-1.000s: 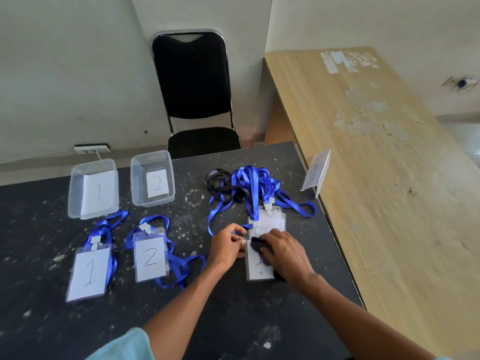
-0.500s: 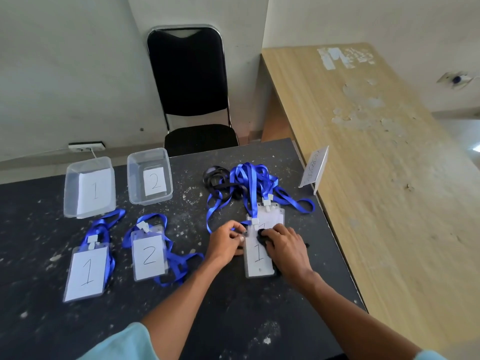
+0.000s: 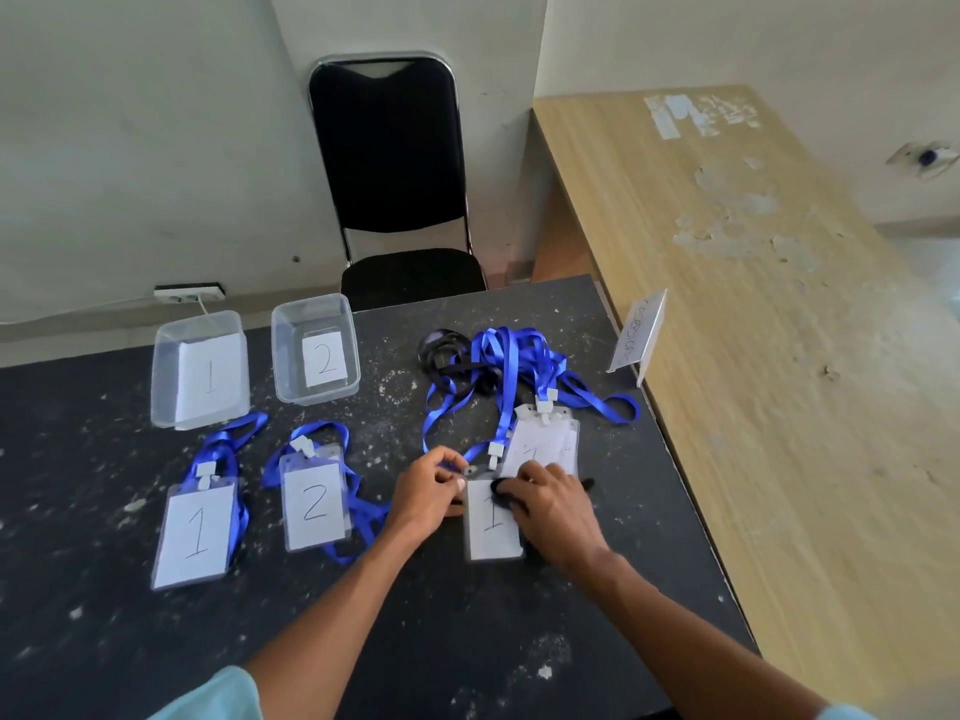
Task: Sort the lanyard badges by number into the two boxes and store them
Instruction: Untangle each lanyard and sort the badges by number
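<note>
Two hands work close together near the right end of a dark speckled table (image 3: 415, 641). The left hand (image 3: 428, 491) has its fingers curled and pinches the top-left corner of a badge marked 1 (image 3: 491, 532), which lies flat on the table. The right hand (image 3: 553, 506) rests over that badge's right edge, its fingers curled round a black strap (image 3: 506, 493). Just behind them a second badge (image 3: 545, 441) lies partly under the first, its number half hidden. Its clip leads up into a tangle of blue lanyards (image 3: 511, 356), with a black lanyard (image 3: 441, 350) beside it. To the left lie a sorted badge 2 (image 3: 314, 506) and a sorted badge 1 (image 3: 195, 535), each on its blue cord and each in front of a clear box: box 2 (image 3: 317, 350) and box 1 (image 3: 200, 371). Neither box holds a badge, only its paper label. A small placard (image 3: 636, 335) stands at the table's right edge, against a wooden desk (image 3: 753, 304). A black chair (image 3: 387, 163) stands behind.
</note>
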